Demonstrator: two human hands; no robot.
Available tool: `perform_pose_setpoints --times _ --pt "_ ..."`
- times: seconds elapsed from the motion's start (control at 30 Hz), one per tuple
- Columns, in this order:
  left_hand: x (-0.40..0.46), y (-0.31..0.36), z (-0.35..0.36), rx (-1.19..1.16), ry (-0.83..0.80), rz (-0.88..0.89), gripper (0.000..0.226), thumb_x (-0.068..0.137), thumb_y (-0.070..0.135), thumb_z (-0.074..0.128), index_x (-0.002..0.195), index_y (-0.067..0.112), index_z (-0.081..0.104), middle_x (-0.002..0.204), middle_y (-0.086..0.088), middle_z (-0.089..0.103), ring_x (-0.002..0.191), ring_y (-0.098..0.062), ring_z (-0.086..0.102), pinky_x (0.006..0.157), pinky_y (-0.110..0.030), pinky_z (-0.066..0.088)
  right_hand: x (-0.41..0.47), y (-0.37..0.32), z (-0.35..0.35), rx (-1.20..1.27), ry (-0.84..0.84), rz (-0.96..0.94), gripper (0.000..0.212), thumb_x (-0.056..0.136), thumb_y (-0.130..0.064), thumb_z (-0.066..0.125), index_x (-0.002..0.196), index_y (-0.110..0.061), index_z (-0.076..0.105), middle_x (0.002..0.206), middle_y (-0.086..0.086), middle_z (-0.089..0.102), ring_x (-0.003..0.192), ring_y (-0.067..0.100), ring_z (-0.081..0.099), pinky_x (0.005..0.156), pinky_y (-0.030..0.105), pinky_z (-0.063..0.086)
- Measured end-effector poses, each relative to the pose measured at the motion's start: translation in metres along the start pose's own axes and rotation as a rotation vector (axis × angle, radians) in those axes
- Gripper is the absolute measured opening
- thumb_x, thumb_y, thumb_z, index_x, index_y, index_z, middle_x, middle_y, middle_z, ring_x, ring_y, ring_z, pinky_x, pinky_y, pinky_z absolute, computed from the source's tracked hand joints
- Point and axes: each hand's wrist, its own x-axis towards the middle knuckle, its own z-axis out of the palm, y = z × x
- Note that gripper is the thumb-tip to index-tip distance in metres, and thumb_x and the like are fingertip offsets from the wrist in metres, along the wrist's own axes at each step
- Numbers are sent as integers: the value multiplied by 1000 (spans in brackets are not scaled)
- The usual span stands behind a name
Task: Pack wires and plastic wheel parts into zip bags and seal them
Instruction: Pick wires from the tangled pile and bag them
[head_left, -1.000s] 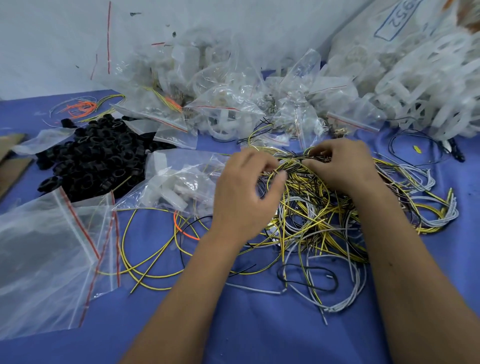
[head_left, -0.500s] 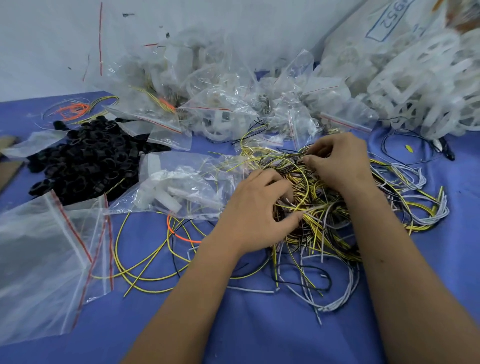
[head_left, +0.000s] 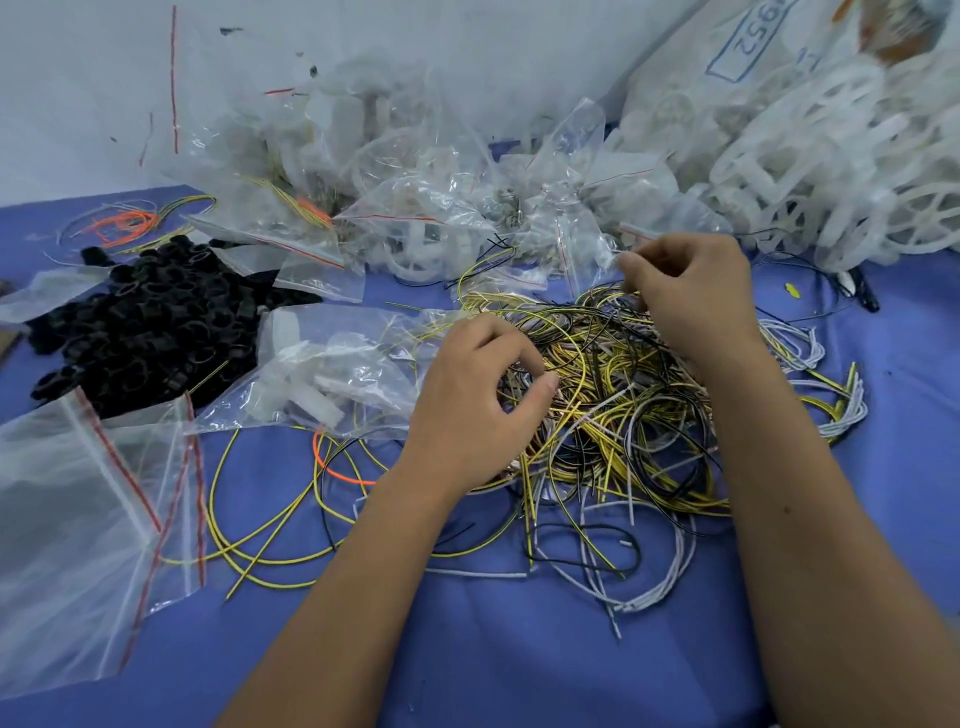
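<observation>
The step in hand looks like sorting wires out of the tangle, ahead of any bagging. The wire pile (head_left: 613, 415), a heap of yellow, black and white strands, lies on the blue table (head_left: 519, 649) at centre right of the frame. The left hand (head_left: 467, 410) is curled in the near edge of the pile, thumb and fingers pinching strands. The right hand (head_left: 696, 296), raised at the pile's upper edge, pinches thin wires between fingertips. An empty zip bag (head_left: 78, 530) with a red seal strip lies flat at lower left, well apart from the pile; a part-filled bag (head_left: 332, 374) holding white pieces lies just left of the left hand. Next, a small bundle probably has to be drawn free without dragging the rest, then carried to a bag.
</observation>
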Motion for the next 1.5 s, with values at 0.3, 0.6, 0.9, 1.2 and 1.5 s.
perform_pose_setpoints --times 0.3,0.6,0.9,1.2,1.5 --pt "26 60 36 194 -209 58 32 82 53 71 81 27 54 84 9 55 84 -16 53 73 -36 46 -1 14 -20 16 154 -3 22 92 -32 66 75 -23 74 63 -5 70 50 -1 56 59 23 47" --pt "31 41 44 96 -227 -159 18 81 27 81 74 30 64 67 15 60 63 0 55 61 -23 39 0 20 -17 48 185 51 26 95 -33 66 85 -12 77 68 0 72 56 2 61 66 27 52" --pt "18 16 37 -91 192 -312 18 83 23 78 70 22 66 63 7 60 55 -8 52 57 -26 40 -14 1 -8 106 -225 -92 26 98 -25 64 82 -7 73 68 4 72 48 7 52 55 27 43" --pt "16 5 33 -243 335 -394 10 86 21 78 83 24 70 83 4 68 72 -18 60 71 -36 52 -23 -4 0 141 -571 -157 17 97 -24 69 86 -13 75 71 3 73 61 18 60 66 32 48" --pt "15 3 34 -293 251 -429 15 84 18 81 87 25 68 72 10 67 61 -9 58 60 -24 45 -15 6 1 75 -205 -99 17 96 -30 66 86 -19 76 74 -5 73 57 4 57 58 24 47"
